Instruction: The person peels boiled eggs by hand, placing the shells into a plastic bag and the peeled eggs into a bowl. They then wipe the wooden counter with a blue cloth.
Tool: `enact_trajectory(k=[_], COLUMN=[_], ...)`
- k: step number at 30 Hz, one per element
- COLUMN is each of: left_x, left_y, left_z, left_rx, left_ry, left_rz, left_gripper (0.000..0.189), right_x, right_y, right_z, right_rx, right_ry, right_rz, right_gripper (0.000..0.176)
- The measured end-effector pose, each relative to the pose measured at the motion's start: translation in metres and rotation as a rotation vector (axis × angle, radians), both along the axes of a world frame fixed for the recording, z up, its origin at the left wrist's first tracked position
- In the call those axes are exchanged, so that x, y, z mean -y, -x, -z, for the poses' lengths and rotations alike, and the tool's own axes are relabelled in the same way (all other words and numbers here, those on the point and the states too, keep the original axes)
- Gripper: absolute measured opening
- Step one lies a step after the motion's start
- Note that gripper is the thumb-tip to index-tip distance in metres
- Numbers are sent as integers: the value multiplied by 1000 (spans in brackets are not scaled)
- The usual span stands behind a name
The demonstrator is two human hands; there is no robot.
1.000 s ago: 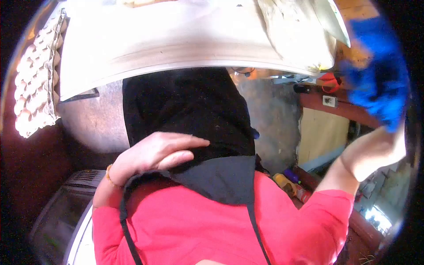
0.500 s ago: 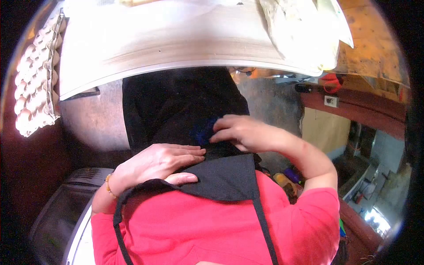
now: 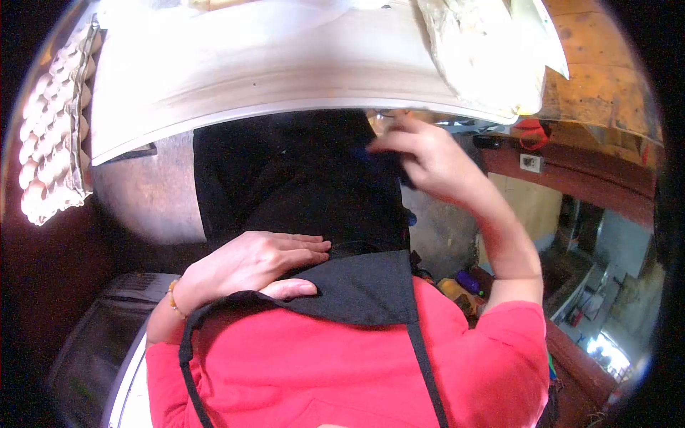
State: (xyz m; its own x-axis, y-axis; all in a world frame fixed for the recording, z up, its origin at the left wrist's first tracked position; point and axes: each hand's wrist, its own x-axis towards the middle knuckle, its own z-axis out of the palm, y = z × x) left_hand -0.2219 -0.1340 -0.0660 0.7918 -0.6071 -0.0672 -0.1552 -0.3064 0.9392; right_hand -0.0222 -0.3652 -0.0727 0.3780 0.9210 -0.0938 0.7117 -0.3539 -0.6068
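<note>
A black apron (image 3: 285, 185) covers my front and lap, its bib lying over a red shirt (image 3: 342, 357). My left hand (image 3: 260, 260) rests on the upper part of this apron, fingers stretched out flat and thumb apart near the bib's edge. Farther forward on the right, my right hand (image 3: 428, 157) is raised by the apron's far right side, close to the table edge. Its fingers are curled around a dark blue crumpled thing (image 3: 365, 153), mostly hidden and blurred; I cannot make out its exact kind.
A white table (image 3: 285, 85) spans the front, with a pale plastic bag (image 3: 485, 64) at its right. Egg trays holding eggs (image 3: 53, 143) stand at the left. A wall socket (image 3: 531, 163) and a purple bottle (image 3: 469, 281) are on the right.
My right hand has moved forward and to the right, away from the apron's middle, taking the dark blue thing along. My left hand has stayed in place on the apron.
</note>
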Motion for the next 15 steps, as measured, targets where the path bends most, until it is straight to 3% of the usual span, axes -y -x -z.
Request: enact_trajectory(k=[3, 6, 9, 15], left_x=[-1, -2, -6, -7], left_y=[-1, -1, 2, -2], left_z=[-1, -5, -6, -4], left_rx=[-4, -17, -35, -47], left_ry=[-12, -23, -15, 20], left_rz=[14, -1, -28, -48], left_gripper=[53, 51, 50, 48], right_x=[-29, -44, -31, 18], right_y=[18, 42, 43, 22], right_z=[43, 76, 68, 57], right_rx=[132, 239, 192, 208], right_ry=[-112, 205, 242, 375], right_rz=[-52, -253, -388, -431], right_gripper=[41, 15, 14, 14])
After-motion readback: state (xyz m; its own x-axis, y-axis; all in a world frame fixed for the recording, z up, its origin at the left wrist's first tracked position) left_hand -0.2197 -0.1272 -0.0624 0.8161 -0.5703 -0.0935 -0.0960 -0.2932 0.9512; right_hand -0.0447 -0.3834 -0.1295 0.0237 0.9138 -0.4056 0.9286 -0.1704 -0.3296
